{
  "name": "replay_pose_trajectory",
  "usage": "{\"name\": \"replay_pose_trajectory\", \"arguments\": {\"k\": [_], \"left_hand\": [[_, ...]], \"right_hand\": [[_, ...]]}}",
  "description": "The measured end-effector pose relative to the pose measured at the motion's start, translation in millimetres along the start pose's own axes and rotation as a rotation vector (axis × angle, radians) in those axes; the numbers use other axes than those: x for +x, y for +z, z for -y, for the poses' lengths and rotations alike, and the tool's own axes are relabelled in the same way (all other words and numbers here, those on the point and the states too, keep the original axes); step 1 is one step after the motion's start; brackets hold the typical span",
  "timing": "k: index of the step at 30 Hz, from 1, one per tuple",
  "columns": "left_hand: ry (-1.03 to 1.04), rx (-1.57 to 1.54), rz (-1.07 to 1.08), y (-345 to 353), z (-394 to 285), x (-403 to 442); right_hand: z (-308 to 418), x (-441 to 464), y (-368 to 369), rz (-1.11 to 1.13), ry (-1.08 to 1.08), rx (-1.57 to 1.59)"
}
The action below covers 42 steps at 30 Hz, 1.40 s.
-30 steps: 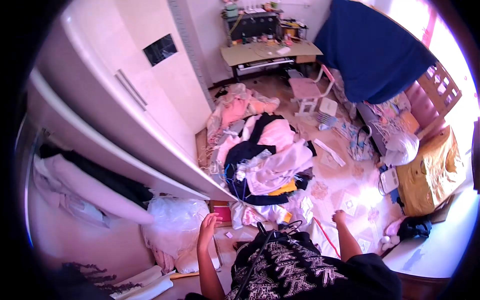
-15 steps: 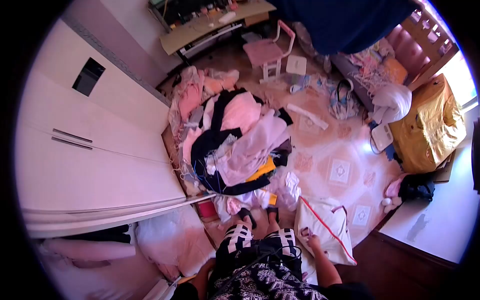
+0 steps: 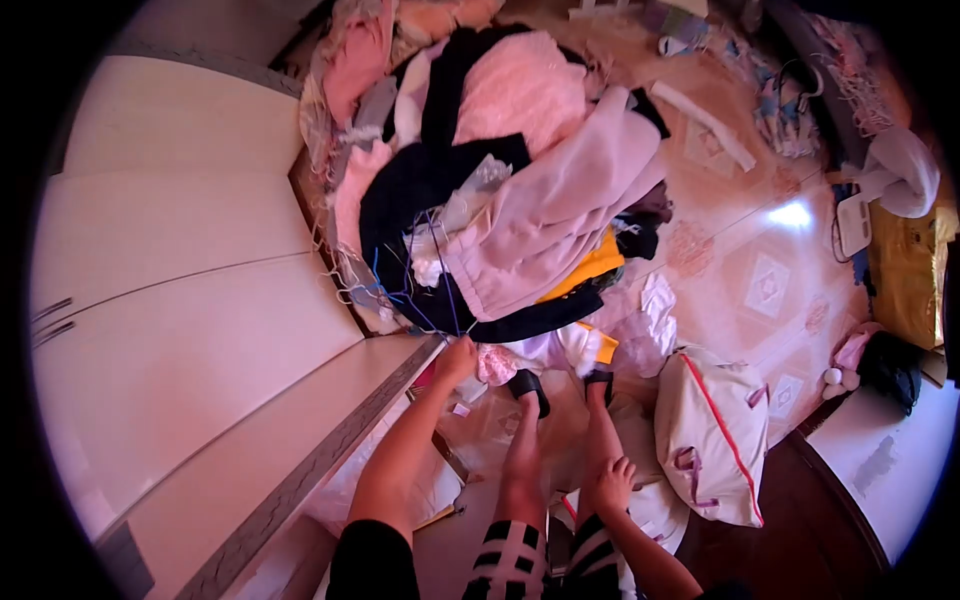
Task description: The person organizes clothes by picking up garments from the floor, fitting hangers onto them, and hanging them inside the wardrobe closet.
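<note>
My left hand (image 3: 459, 357) reaches down to the near edge of a clothes pile, beside the end of the wardrobe door's edge. Its fingers look closed, but what is in them is hidden. Just beyond it, thin blue and purple clothes hangers (image 3: 425, 270) lie on a black garment (image 3: 385, 215). A pale pink garment (image 3: 560, 205) drapes over the pile, with a fluffy pink one (image 3: 525, 90) behind. My right hand (image 3: 612, 485) rests on my leg near the knee, fingers spread and holding nothing.
White wardrobe doors (image 3: 190, 330) line the left side. A cream bag with red trim (image 3: 705, 440) stands right of my legs. Several small garments lie by my slippers (image 3: 530, 390). Farther right are a white scale (image 3: 854, 225) and a yellow bag (image 3: 910, 275).
I have bent forward, so the pile looks nearer. My left hand has moved from my side to the pile's edge. My right hand has gone from the cream bag to my leg.
</note>
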State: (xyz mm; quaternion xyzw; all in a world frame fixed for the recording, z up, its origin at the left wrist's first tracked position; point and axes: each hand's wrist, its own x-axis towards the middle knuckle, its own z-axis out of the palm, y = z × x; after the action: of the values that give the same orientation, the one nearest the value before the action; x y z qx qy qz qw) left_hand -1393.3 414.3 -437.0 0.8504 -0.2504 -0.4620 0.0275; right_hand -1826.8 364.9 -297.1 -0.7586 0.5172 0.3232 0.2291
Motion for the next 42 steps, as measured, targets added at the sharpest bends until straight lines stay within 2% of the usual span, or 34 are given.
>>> {"name": "replay_pose_trajectory", "arguments": {"k": [2, 4, 6, 8, 9, 10, 12, 14, 16, 20, 22, 23, 24, 26, 28, 30, 32, 33, 34, 36, 38, 39, 40, 42], "left_hand": [[-0.053, 0.128, -0.257, 8.9, 25.4, 63.1], [-0.162, -0.054, -0.416, 15.7, 43.9, 105.9], [-0.167, -0.434, -0.546, 55.1, 72.2, 148.0], [-0.321, -0.446, -0.549, 44.7, 29.7, 123.3], [-0.227, -0.347, -0.586, 69.9, 43.5, 132.4], [-0.085, -0.506, -0.616, 73.3, 28.4, 116.3], [-0.127, -0.57, -0.702, 63.1, -1.6, 78.1], [-0.034, -0.836, -0.723, 59.5, -10.0, 50.1], [-0.058, -1.297, -0.79, 49.9, -49.7, 9.4], [-0.01, -1.251, -0.423, 0.7, -124.9, -107.1], [0.085, -1.066, -0.537, -48.8, -184.2, -165.9], [0.149, -1.134, -0.487, -68.4, -204.3, -187.2], [0.206, -1.188, -0.464, -82.6, -219.8, -206.6], [0.223, -1.101, -0.463, -137.8, -252.8, -259.5], [0.296, -1.058, -0.456, -196.8, -277.2, -315.5], [0.351, -0.799, -0.541, -243.6, -295.8, -369.6], [0.5, -0.62, -0.664, -282.8, -306.3, -416.8], [0.562, -0.44, -0.869, -314.5, -332.9, -464.5], [0.48, -0.562, -0.656, -327.2, -328.2, -483.7], [0.641, -0.438, -0.822, -356.3, -350.4, -539.3], [0.611, -0.261, -0.77, -383.6, -363.7, -597.8], [0.668, -0.192, -0.79, -390.4, -365.1, -620.4], [0.677, -0.181, -0.806, -392.9, -364.1, -634.5], [0.632, -0.303, -0.878, -394.1, -360.0, -658.5]], "right_hand": [[7.5, 16.5, -5.9, -0.023, -0.036, -0.024], [6.3, 24.4, -16.6, -0.047, -0.055, -0.07], [14.2, 38.0, -33.8, -0.042, -0.09, -0.001], [21.4, 39.0, -37.7, -0.039, -0.104, 0.004], [23.0, 36.6, -31.0, -0.024, -0.111, -0.037], [25.1, 35.9, -26.3, -0.01, -0.123, -0.072], [28.3, 27.7, -20.2, 0.014, -0.123, -0.089], [27.4, 26.7, -17.1, -0.094, -0.156, -0.081], [29.2, 27.1, -19.6, -0.095, -0.146, -0.07], [21.2, 13.1, -26.6, -0.137, -0.151, -0.006], [0.1, 11.5, -21.5, -0.154, -0.159, 0.114], [-5.8, 8.2, -27.3, -0.146, -0.165, 0.219], [-4.7, 6.3, -46.5, -0.176, -0.167, 0.239], [-1.9, 17.1, -99.1, -0.379, -0.396, 0.355], [35.3, -15.2, -232.9, -0.453, -0.39, 0.678], [50.2, -34.0, -322.7, -0.516, -0.467, 0.953], [60.5, -58.0, -413.6, -0.508, -0.585, 0.987], [65.5, -74.6, -456.7, -0.597, -0.666, 0.97], [70.7, -92.6, -494.0, -0.684, -0.746, 0.943], [82.4, -130.4, -564.7, -1.038, -0.756, 0.786], [78.0, -150.2, -619.0, -1.112, -0.833, 0.827], [76.1, -165.2, -642.6, -1.269, -0.879, 0.824], [74.1, -159.6, -650.1, -1.284, -0.887, 0.836], [70.0, -139.2, -646.3, -0.588, -1.284, 1.006]]}}
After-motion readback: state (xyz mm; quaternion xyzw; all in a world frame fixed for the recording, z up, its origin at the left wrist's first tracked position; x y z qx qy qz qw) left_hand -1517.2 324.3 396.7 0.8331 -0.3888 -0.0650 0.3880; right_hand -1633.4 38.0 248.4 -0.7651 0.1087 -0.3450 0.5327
